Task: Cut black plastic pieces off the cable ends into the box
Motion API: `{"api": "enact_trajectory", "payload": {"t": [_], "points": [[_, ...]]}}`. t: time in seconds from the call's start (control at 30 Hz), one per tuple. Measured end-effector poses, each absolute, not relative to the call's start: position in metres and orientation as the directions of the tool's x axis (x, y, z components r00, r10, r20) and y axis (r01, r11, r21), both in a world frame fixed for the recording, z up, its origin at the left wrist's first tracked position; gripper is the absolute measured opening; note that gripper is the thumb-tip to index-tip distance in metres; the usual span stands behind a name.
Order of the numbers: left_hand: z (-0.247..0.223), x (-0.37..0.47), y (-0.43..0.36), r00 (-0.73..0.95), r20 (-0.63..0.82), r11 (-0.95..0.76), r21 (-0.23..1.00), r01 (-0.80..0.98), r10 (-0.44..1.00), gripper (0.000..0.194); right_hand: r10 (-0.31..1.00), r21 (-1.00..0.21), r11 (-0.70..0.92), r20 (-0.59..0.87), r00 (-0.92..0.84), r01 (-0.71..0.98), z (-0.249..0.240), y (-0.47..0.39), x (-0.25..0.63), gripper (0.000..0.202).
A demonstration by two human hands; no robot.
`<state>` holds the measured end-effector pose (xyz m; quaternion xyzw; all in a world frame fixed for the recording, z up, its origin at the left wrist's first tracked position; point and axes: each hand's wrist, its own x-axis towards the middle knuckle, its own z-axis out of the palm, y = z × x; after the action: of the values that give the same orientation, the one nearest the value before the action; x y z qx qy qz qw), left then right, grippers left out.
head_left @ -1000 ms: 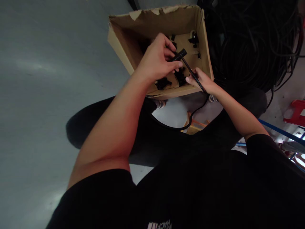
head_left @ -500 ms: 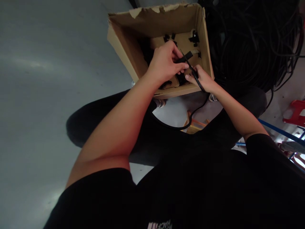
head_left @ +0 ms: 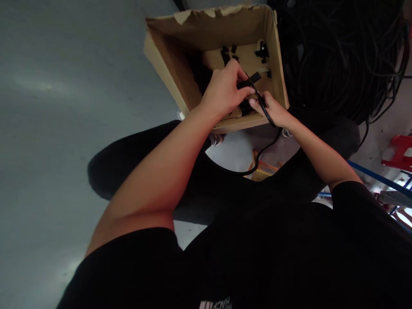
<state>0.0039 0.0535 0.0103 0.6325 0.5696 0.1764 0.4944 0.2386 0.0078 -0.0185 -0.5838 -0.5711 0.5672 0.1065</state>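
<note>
My left hand (head_left: 225, 89) is above an open cardboard box (head_left: 280, 64), its thumb and fingers pinching a short black piece (head_left: 254, 78). A black cable (head_left: 264, 109) crosses beside that piece. To the right, my right hand (head_left: 273, 109) holds the cable near its end, over the box's near right corner. From there the cable hangs down and curves across my lap. Small black parts (head_left: 262, 50) lie in the bottom of the box, and a darker heap fills its left side. The exact contact between piece and cable is too small to tell.
A large heap of black cables (head_left: 334, 64) lies right of the box. Farther right are a red stool (head_left: 399, 152) and a blue bar (head_left: 380, 175). A wooden object (head_left: 262, 171) shows between my legs. Grey floor (head_left: 58, 128) spreads on the left.
My left hand has shifted slightly down and right with the black piece. My right hand has barely moved, with the cable still in it.
</note>
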Motion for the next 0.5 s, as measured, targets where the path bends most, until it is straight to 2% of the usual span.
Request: {"api": "enact_trajectory", "payload": {"t": [0.33,0.5], "points": [[0.011,-0.002,0.062,0.225,-0.211,0.057,0.837,0.545,0.951,0.037,0.832,-0.782,-0.318,-0.502,-0.238,0.537,-0.015,0.006,0.245,0.096],[0.01,-0.001,0.06,0.274,-0.241,0.063,0.846,0.53,0.931,0.038,0.829,-0.796,-0.337,-0.504,-0.243,0.502,-0.025,0.009,0.245,0.096]]}}
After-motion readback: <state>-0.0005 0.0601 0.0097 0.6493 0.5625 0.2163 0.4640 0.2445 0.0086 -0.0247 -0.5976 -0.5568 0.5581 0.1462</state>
